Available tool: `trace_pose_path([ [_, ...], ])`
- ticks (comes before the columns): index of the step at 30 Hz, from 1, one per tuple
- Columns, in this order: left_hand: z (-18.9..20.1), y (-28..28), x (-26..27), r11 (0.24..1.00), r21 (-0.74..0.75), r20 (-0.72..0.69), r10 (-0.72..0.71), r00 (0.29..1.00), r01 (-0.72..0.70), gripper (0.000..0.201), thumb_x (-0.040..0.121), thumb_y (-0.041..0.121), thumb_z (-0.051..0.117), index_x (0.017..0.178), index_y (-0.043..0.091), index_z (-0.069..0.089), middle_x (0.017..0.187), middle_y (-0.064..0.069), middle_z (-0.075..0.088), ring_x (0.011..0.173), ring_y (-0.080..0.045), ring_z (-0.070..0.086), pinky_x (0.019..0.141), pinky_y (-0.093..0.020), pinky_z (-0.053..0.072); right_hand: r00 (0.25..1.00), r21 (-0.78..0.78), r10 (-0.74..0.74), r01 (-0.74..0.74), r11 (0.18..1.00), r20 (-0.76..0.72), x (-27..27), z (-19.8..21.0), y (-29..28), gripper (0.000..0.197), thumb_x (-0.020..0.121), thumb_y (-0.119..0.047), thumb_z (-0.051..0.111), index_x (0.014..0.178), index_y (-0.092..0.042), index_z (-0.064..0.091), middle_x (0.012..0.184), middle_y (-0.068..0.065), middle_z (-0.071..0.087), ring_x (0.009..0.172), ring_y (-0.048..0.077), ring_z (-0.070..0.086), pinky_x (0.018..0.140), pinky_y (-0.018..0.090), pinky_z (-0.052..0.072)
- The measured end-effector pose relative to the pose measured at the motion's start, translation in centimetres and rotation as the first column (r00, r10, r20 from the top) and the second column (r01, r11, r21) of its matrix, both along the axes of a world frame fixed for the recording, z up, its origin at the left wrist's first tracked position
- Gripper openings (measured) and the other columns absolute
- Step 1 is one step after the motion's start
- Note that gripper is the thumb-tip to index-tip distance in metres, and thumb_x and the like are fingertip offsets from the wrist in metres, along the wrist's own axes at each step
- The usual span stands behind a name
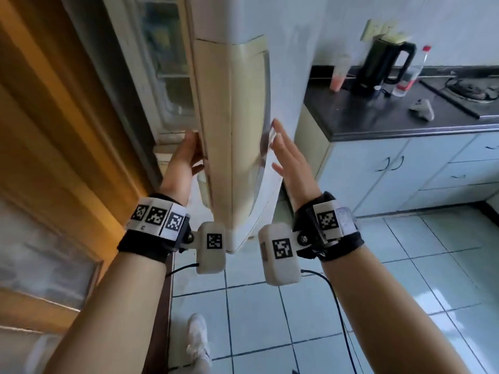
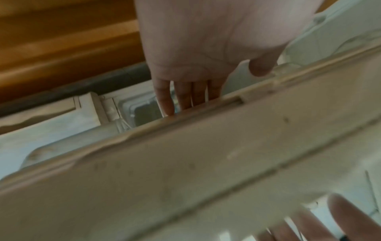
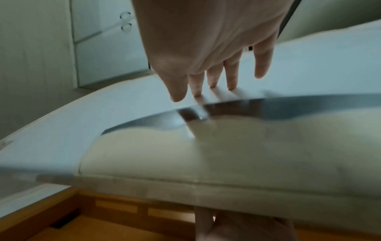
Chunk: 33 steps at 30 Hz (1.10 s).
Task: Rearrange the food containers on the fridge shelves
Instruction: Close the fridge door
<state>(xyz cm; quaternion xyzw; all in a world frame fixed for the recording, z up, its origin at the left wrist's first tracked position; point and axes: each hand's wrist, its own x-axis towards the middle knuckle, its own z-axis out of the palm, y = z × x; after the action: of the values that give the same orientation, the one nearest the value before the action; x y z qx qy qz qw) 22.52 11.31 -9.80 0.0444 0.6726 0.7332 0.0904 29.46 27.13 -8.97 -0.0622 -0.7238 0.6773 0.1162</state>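
Here the left hand (image 1: 186, 155) lies with straight fingers against the inner edge of the cream, half-open fridge door (image 1: 237, 136), while the right hand (image 1: 286, 157) is flat and spread on its outer face, neither holding anything. To do it well, guide the door steadily from both sides. No food containers show clearly on the dim fridge shelves (image 1: 164, 58), and nothing legible is visible beyond coded wrist markers.

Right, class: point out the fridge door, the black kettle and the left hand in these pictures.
fridge door (image 1: 237, 136): head view, on its cream outer edge.
black kettle (image 1: 376, 67): head view, on its body.
left hand (image 1: 186, 155): head view, on the back of the hand.
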Motion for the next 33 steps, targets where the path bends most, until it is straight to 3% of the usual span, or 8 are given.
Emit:
trace_pose_path([
  [4, 0.5, -3.3, -4.0, 0.991, 0.06, 0.074, 0.113, 0.991, -0.117, 0.031, 0.096, 0.045, 0.03, 0.088, 0.034, 0.057, 0.083, 0.018, 0.065, 0.077, 0.005, 0.059, 0.062, -0.013, 0.047, 0.999, 0.027, 0.036, -0.036, 0.999, 0.002, -5.8, 0.5, -2.5, 0.05, 0.096, -0.036, 0.034, 0.145, -0.03, 0.024, 0.159, -0.011, 0.009, 0.144, 0.005, 0.015, 0.119, 0.033, 0.015],
  [8, 1.4, -6.4, -10.0, 0.962, 0.007, 0.142, 0.27, 0.952, -0.274, 0.044, 0.088, 0.058, 0.035, 0.118, 0.032, 0.054, 0.117, 0.004, 0.062, 0.108, -0.015, 0.056, 0.105, -0.035, 0.039, 0.999, 0.03, 0.015, -0.014, 0.999, -0.044, -12.4, 1.4, -4.0, 0.053, 0.096, -0.028, 0.037, 0.146, -0.026, 0.02, 0.16, -0.008, 0.0, 0.146, 0.01, 0.011, 0.118, 0.034, 0.015],
  [11, 2.1, -8.1, -14.4, 0.946, -0.018, 0.167, 0.322, 0.932, -0.324, 0.06, 0.088, 0.058, 0.032, 0.137, 0.025, 0.04, 0.139, -0.004, 0.05, 0.126, -0.026, 0.046, 0.112, -0.043, 0.031, 0.996, 0.009, -0.036, 0.037, 0.999, -0.079, -17.1, 1.8, -4.8, 0.054, 0.095, -0.027, 0.04, 0.145, -0.028, 0.021, 0.16, -0.008, -0.002, 0.147, 0.012, 0.009, 0.117, 0.036, 0.015],
  [16, 3.1, -9.4, -21.2, 0.943, -0.052, 0.129, 0.332, 0.935, -0.328, 0.053, 0.095, 0.048, 0.027, 0.143, 0.026, 0.027, 0.147, -0.007, 0.039, 0.132, -0.028, 0.039, 0.114, -0.043, 0.029, 0.998, 0.008, -0.054, 0.054, 0.998, -0.041, -23.0, 2.0, -6.2, 0.054, 0.095, -0.022, 0.04, 0.146, -0.026, 0.022, 0.159, -0.013, -0.002, 0.146, 0.007, 0.009, 0.111, 0.028, 0.017],
  [21, 2.9, -8.4, -26.2, 0.94, -0.086, 0.074, 0.337, 0.938, -0.331, 0.052, 0.098, 0.041, 0.023, 0.146, 0.024, 0.019, 0.155, -0.003, 0.025, 0.141, -0.023, 0.027, 0.11, -0.032, 0.024, 0.989, 0.057, -0.132, 0.128, 0.99, 0.07, -27.4, 1.9, -5.3, 0.057, 0.093, -0.02, 0.041, 0.146, -0.025, 0.021, 0.159, -0.014, 0.005, 0.145, 0.008, 0.014, 0.119, 0.038, 0.015],
  [25, 3.1, -7.3, -29.3, 0.941, -0.134, -0.013, 0.312, 0.95, -0.311, 0.05, 0.099, 0.035, 0.024, 0.145, 0.018, 0.021, 0.149, -0.011, 0.032, 0.135, -0.027, 0.034, 0.092, -0.027, 0.027, 0.991, 0.117, -0.098, 0.087, 0.989, 0.094, -29.9, 2.0, -4.7, 0.057, 0.093, -0.018, 0.038, 0.147, -0.024, 0.018, 0.159, -0.012, 0.004, 0.145, 0.006, 0.012, 0.117, 0.03, 0.013],
  [28, 3.2, -7.2, -31.2, 0.935, -0.145, 0.014, 0.327, 0.945, -0.322, 0.051, 0.098, 0.037, 0.025, 0.146, 0.021, 0.022, 0.149, -0.011, 0.033, 0.135, -0.028, 0.035, 0.097, -0.031, 0.03, 0.992, 0.179, -0.068, 0.049, 0.983, 0.105, -31.3, 2.0, -4.6, 0.058, 0.094, -0.017, 0.037, 0.147, -0.022, 0.015, 0.159, -0.008, -0.001, 0.145, 0.005, 0.006, 0.113, 0.022, 0.009],
  [33, 2.8, -6.3, -32.3, 0.92, -0.123, -0.001, 0.376, 0.927, -0.373, 0.048, 0.097, 0.035, 0.029, 0.144, 0.024, 0.025, 0.148, -0.01, 0.035, 0.132, -0.028, 0.038, 0.088, -0.027, 0.029, 0.994, 0.206, -0.039, 0.017, 0.978, 0.105, -32.4, 1.4, -4.1, 0.064, 0.092, -0.01, 0.04, 0.147, -0.024, 0.01, 0.159, -0.007, -0.004, 0.146, 0.007, -0.001, 0.119, 0.028, 0.005],
])
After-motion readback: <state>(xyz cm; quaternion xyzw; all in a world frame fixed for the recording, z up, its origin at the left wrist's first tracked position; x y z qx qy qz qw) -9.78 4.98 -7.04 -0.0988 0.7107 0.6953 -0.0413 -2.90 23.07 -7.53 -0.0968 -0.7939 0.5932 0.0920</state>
